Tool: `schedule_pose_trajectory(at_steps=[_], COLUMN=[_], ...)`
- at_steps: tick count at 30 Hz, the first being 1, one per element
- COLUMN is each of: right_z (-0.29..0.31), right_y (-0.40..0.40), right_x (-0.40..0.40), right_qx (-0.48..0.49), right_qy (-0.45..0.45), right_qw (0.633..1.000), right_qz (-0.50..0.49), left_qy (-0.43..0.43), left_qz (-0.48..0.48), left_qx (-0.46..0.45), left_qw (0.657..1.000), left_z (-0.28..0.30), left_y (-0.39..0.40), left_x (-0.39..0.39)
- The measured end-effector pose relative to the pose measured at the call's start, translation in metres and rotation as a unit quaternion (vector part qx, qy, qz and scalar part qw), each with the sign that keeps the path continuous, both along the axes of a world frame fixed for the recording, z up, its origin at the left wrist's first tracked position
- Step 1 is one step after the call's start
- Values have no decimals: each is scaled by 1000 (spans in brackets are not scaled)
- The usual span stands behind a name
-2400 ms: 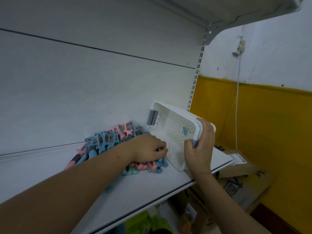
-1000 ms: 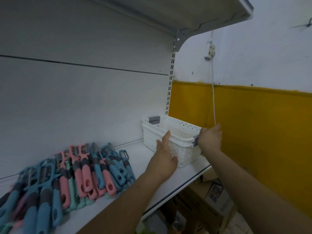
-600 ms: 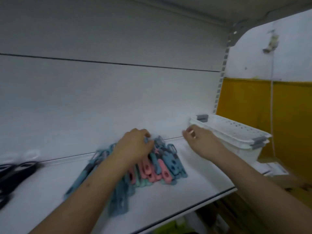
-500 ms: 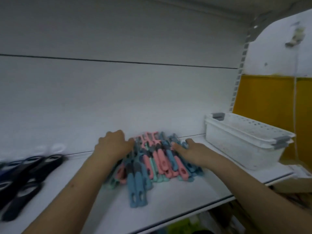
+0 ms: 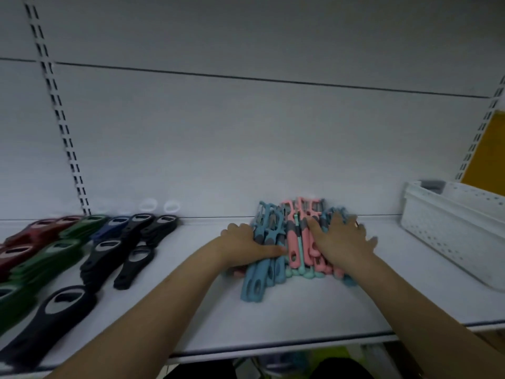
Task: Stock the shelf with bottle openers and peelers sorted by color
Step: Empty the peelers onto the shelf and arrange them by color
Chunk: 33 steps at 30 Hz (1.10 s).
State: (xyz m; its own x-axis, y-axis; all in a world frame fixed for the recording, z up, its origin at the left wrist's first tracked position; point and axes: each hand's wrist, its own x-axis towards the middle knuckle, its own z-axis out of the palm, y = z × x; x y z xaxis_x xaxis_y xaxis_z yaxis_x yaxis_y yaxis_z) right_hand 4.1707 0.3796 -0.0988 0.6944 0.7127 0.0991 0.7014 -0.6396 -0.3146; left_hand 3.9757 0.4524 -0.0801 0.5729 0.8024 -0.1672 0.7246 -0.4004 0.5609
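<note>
A mixed pile of peelers [image 5: 293,243] in blue, pink and mint lies on the white shelf [image 5: 300,318], against the back panel. My left hand [image 5: 243,244] is at the pile's left side. Its fingers curl against the blue peelers [image 5: 257,283] and its thumb lies across their handles. My right hand [image 5: 341,242] rests flat on the right part of the pile with fingers spread, hiding the peelers under it. Bottle openers [image 5: 90,250] lie in rows at the left, grouped as red, green, blue and black.
A white perforated basket [image 5: 451,236] with grey handles stands on the shelf at the right end. Slotted uprights run up the back panel at left and right. Two white rings [image 5: 159,206] sit behind the black openers. A yellow wall shows past the right upright.
The basket went from tilted in my right hand to standing at the right end. Both hands let it go and moved left onto the peeler pile. The view swung left, showing the openers.
</note>
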Motion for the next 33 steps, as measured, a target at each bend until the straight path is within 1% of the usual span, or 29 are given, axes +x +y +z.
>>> schedule_pose_trajectory(at_steps=[1,3,5,6,7,9,12,14,17,19,20,23,24,26,29,31,33], right_z=[3,10,18,21,25,30,38,42,50,59,64,72,70,64,51,46,44], right_y=[-2,-5,-1,3,8,21,36,43,56,63,66,71,73,77,77,79,81], right_x=[-4,-15,-27,-32,-35,-38,-38,-39,-42,-47,-50,-62,-64,-68,-71,-74,-74], right_qx=[26,132,258,296,312,304,300,303,283,228,183,37,11,-5,32,60,55], right_qy=[-45,-115,-114,-91,-63,-27,-8,23,79,129,150,177,179,164,67,7,-19], right_qw=[999,982,950,937,931,930,926,924,927,936,941,946,945,949,964,968,967], right_qz=[15,71,135,160,179,207,230,234,231,237,242,269,274,271,256,245,247], left_qy=[-17,-67,-131,-160,-186,-232,-297,-334,-396,-435,-448,-469,-470,-460,-445,-432,-431], left_qz=[-6,-6,5,12,23,61,130,151,189,229,239,242,240,226,182,160,158], left_qx=[-9,-44,-89,-109,-129,-166,-216,-236,-278,-311,-329,-377,-385,-391,-406,-413,-418], left_qw=[1000,997,987,981,974,957,921,900,854,813,796,761,758,764,777,786,784], left_z=[0,-4,-7,-9,-9,-10,-8,-9,-8,-9,-10,-10,-9,-10,-9,-7,-5], left_y=[4,10,12,14,16,20,28,31,34,41,44,49,49,48,45,44,43], left_x=[-5,-13,-19,-21,-22,-27,-34,-36,-34,-34,-35,-36,-36,-34,-36,-38,-40])
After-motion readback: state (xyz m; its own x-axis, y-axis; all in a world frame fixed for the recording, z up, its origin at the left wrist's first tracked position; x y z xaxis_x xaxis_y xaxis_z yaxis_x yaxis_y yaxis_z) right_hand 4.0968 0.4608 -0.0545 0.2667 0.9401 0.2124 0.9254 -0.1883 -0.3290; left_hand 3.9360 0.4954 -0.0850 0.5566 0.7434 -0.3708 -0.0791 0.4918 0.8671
